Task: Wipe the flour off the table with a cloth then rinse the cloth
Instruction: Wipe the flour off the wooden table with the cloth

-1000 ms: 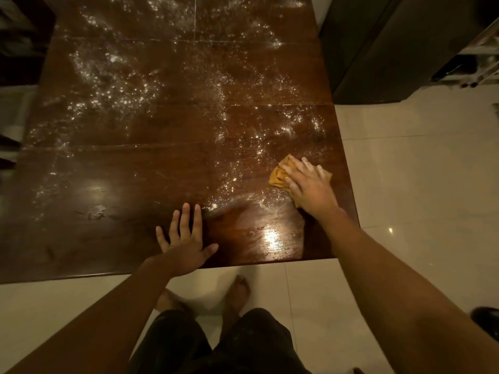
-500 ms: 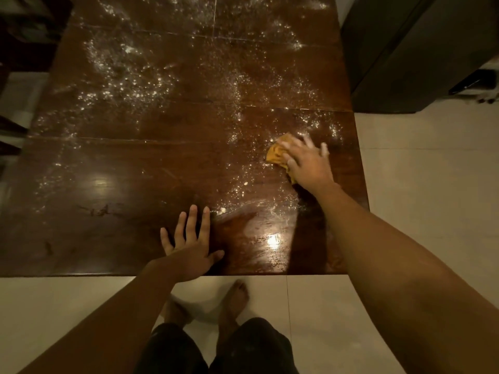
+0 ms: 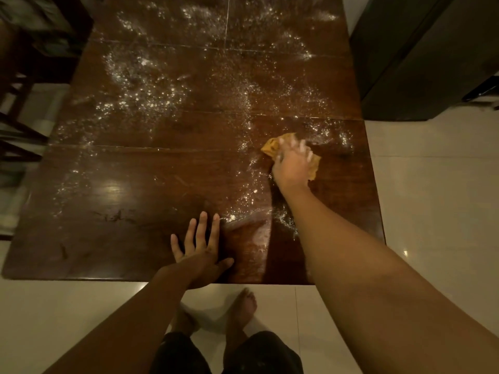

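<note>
Near the right edge of the tabletop (image 3: pixel 108 238), the right hand (image 3: pixel 293 166) presses the orange cloth (image 3: pixel 271 148) down, its blurred fingers stretched over it. At the front edge the left hand (image 3: pixel 201 252) lies flat, palm down, fingers spread. White flour (image 3: pixel 140 85) covers the middle and far parts.

Flat table top (image 3: pixel 140 190) open overhead, dark cabinet (image 3: pixel 421 63) just beside its far right corner, chair frames (image 3: pixel 19 125) along left.

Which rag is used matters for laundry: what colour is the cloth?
Orange-yellow cloth, seen in the head view under the right hand.
</note>
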{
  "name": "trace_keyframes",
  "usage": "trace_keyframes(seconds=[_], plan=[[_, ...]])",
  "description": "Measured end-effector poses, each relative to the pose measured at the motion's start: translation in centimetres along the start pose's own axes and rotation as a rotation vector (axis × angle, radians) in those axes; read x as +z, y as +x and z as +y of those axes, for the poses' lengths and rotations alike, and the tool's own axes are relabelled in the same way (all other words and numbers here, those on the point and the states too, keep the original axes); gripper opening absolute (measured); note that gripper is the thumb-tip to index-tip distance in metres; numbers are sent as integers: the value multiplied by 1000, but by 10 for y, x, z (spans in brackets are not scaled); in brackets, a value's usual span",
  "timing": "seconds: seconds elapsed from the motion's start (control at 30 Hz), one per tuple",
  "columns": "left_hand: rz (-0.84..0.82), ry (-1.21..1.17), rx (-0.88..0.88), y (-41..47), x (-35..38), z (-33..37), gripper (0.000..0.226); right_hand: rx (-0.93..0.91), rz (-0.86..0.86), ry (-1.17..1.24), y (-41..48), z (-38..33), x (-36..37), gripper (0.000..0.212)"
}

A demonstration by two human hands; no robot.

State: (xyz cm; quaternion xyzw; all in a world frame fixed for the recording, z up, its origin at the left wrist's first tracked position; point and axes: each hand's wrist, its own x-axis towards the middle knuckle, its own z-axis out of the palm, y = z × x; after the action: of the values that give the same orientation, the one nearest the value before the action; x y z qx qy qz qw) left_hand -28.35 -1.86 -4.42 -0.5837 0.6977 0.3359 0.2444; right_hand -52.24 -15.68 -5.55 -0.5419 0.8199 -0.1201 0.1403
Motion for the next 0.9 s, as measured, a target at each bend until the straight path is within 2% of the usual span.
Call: trace_keyframes(seconds=[0.1,0.13,0.17,0.2,0.27,0.3,0.33,0.37,0.47,0.5,0.53,0.57,0.63,0.67,0.7,0.8,0.83,0.87,0.9], plan=[[33,-4,5,-2,1,1,97,-501,-230,-44,-7,-10,0,46],[36,-5,10,-2,1,1,97,-571,-301,-44,-1,-8,-7,43],[32,-5,13,-1,1,1,96,-526,-318,-22,7,-5,-11,39],[25,-2,15,-1,0,0,96,-399,-255,14,15,-3,-14,36],[10,-5,28,0,-1,-1,96,-58,-41,49,24,-4,-14,37],[8,-12,36,1,0,-2,96,13,23,39,23,-12,-8,40],[9,-15,38,1,0,-2,97,-21,30,54,19,-22,-1,42],[8,-12,34,1,-1,-2,97,-142,-2,63,13,-30,6,42],[30,8,25,0,0,-1,97,-654,-260,23,-5,-30,16,39],[46,12,29,-1,2,-1,96,-739,-323,-10,-5,-21,14,38],[55,15,35,-1,2,-1,96,-731,-314,-30,-3,-12,10,37],[56,16,42,-2,2,-1,96,-626,-240,-24,1,-1,7,36],[54,10,52,-2,1,-2,96,-257,-37,38,1,14,0,36],[58,7,55,-2,1,-2,96,-188,15,27,-4,14,-1,37],[62,7,56,-3,1,-2,96,-262,13,-30,-11,11,0,37],[69,12,57,-4,0,-1,95,-751,-268,-113,-42,23,-10,34],[73,14,60,-4,0,-2,96,-798,-320,-135,-47,42,-16,34],[73,15,64,-4,0,-2,96,-745,-320,-128,-52,65,-22,34],[68,15,68,-4,-1,-3,96,-601,-258,-76,-58,89,-27,35]])
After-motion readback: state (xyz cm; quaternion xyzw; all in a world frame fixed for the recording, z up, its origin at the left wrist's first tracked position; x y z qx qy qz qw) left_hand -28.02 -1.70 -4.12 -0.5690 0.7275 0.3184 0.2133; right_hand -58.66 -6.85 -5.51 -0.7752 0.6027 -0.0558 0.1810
